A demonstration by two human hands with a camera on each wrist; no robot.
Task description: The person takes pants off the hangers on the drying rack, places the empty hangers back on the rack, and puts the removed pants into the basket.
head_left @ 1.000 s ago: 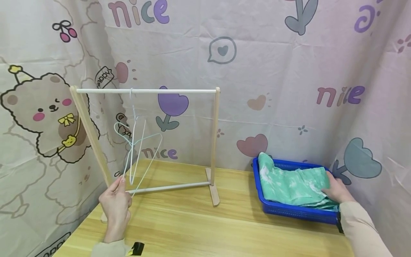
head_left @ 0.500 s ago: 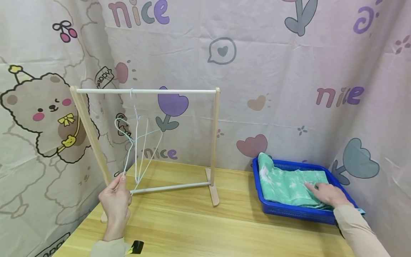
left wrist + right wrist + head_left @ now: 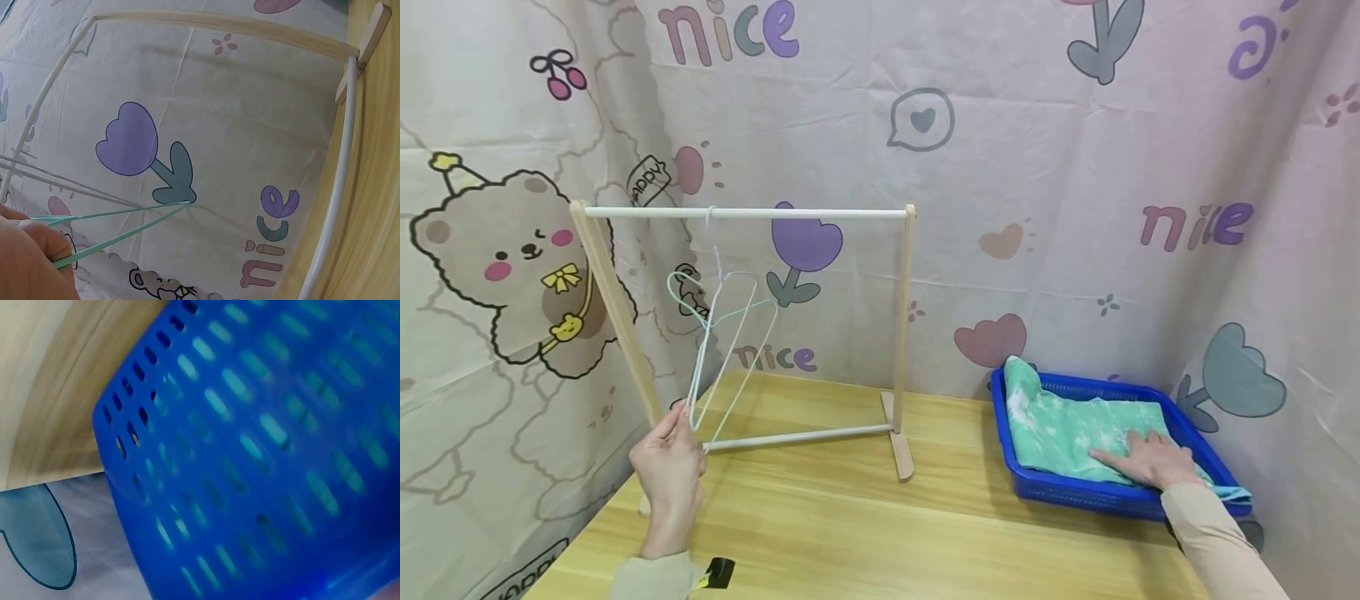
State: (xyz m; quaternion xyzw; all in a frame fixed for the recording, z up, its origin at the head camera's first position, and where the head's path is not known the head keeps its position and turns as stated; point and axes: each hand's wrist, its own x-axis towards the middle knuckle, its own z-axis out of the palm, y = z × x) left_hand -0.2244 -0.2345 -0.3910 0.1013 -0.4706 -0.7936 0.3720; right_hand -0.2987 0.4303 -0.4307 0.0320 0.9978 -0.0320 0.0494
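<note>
My left hand (image 3: 668, 462) pinches the lower corner of a mint-green wire hanger (image 3: 749, 367), which is tilted with its hook up. That hanger (image 3: 125, 235) also shows in the left wrist view. Just beside it, a white hanger (image 3: 717, 260) hangs by its hook from the rack's top bar (image 3: 820, 214). My right hand (image 3: 1150, 460) lies on a folded green-and-white tie-dye cloth (image 3: 1067, 429), fingers spread and fairly straight. The cloth is inside a blue plastic basket (image 3: 1075, 495). The slotted basket wall (image 3: 215, 434) fills much of the right wrist view and hides most of that hand.
The wooden rack's right post (image 3: 903, 325) stands on a wooden foot (image 3: 901, 458); a white lower bar (image 3: 805, 435) joins its sides. A light blue strip (image 3: 1231, 493) hangs over the basket's right front corner. Patterned curtain (image 3: 917, 175) walls enclose the wooden table (image 3: 865, 533).
My right hand has moved left from the basket's right edge onto the cloth. The white hanger has swung and turned. My left hand keeps its pinch, almost still; the mint-green hanger's top has tipped slightly up.
</note>
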